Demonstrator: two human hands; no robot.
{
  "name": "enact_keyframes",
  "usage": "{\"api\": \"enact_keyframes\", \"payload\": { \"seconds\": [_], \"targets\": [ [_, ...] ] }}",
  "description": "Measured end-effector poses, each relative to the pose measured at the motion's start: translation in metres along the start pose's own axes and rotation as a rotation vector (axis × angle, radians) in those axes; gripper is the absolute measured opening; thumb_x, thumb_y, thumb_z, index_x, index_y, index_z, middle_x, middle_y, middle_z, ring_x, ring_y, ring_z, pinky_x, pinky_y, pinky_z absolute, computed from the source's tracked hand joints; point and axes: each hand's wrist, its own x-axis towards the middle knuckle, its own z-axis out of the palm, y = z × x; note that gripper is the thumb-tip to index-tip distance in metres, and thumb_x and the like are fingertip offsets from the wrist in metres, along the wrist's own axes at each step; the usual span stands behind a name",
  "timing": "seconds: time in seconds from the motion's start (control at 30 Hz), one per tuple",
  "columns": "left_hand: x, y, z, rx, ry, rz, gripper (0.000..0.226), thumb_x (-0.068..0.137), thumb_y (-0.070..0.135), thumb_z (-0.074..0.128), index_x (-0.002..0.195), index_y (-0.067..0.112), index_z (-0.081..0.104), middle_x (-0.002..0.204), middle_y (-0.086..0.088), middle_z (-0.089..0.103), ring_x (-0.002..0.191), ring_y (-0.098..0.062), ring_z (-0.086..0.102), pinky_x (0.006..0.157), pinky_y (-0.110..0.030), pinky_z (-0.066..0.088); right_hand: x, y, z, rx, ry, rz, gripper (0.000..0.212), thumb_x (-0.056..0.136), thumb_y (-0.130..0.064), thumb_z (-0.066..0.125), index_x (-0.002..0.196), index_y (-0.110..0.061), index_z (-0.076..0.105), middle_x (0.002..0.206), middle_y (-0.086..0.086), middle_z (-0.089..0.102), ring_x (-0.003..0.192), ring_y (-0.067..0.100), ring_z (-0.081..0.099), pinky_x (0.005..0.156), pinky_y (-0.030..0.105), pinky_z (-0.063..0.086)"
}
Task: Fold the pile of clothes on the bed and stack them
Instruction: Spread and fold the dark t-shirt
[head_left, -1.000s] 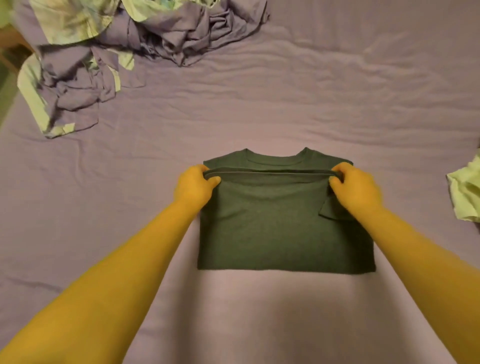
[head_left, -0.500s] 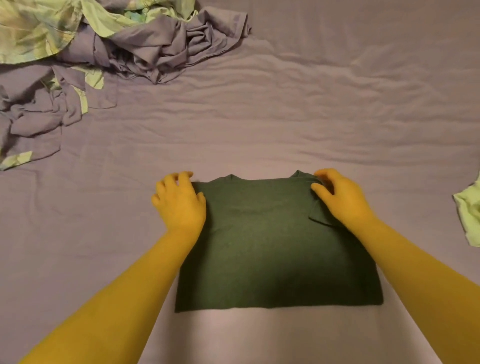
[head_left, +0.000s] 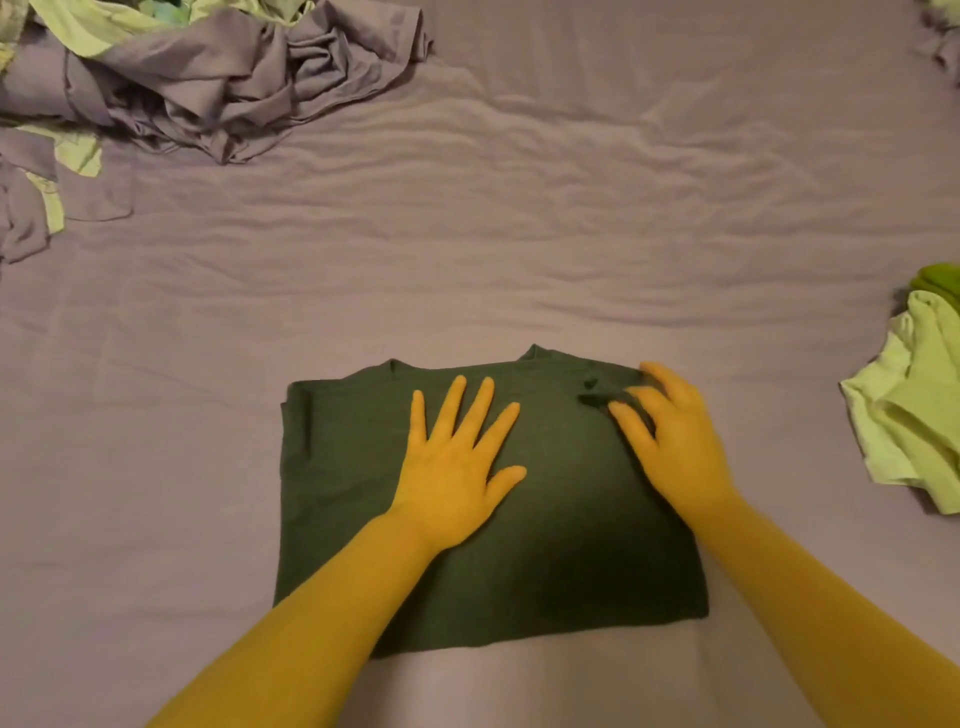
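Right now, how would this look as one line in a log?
stage: smoothing fold | shirt: folded, flat on bed | left hand: flat on shirt | right hand: fingering top corner | pile: unfolded

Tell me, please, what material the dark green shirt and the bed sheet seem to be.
Dark green shirt: probably soft cotton knit, matte; it lies limp and has a ribbed collar. Bed sheet: thin woven cloth, slightly smooth, with many fine wrinkles; the fibre cannot be told.

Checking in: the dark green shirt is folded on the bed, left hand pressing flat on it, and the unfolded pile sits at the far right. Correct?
Not quite. The head view shows the unfolded pile at the far left, not the far right. The rest holds: the dark green shirt lies folded on the bed and the left hand presses flat on it.
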Motion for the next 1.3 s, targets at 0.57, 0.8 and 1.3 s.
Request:
{"api": "enact_keyframes", "payload": {
  "seconds": [0.57, 0.8, 1.3],
  "targets": [
    [-0.025, 0.133, -0.007, -0.345, -0.073, 0.162, 0.057, 0.095, 0.044, 0.047, 0.147, 0.029, 0.028, 0.159, -0.004, 0.007, 0.146, -0.026, 0.000, 0.113, -0.044, -0.013, 0.033, 0.000, -0.022, 0.100, -0.202, 0.104, 0.027, 0.092, -0.022, 0.057, 0.115, -0.007, 0.056, 0.110, 0.016, 0.061, 0.098, 0.032, 0.056, 0.077, 0.032, 0.041],
    [-0.027, 0.136, -0.035, -1.155, 0.068, -0.305, 0.075, 0.090, 0.037, 0.060, 0.149, 0.026, 0.016, 0.153, 0.008, 0.027, 0.134, -0.007, 0.034, 0.113, -0.027, 0.029, 0.022, -0.032, -0.038, 0.375, -0.264, 0.110, 0.017, 0.091, -0.025, 0.060, 0.101, -0.016, 0.050, 0.089, -0.006, 0.057, 0.073, 0.004, 0.054, 0.053, 0.007, 0.039],
    [-0.089, 0.046, -0.061, -1.175, 0.242, -0.791, 0.078, 0.089, 0.020, 0.064, 0.150, 0.027, 0.015, 0.134, -0.005, 0.051, 0.119, -0.020, 0.052, 0.102, -0.035, 0.043, 0.004, -0.190, 0.013, 0.623, -0.395, 0.286, 0.019, 0.086, -0.019, 0.066, 0.080, -0.024, 0.049, 0.079, 0.003, 0.061, 0.064, 0.024, 0.067, 0.052, 0.037, 0.058]
  ]
}}
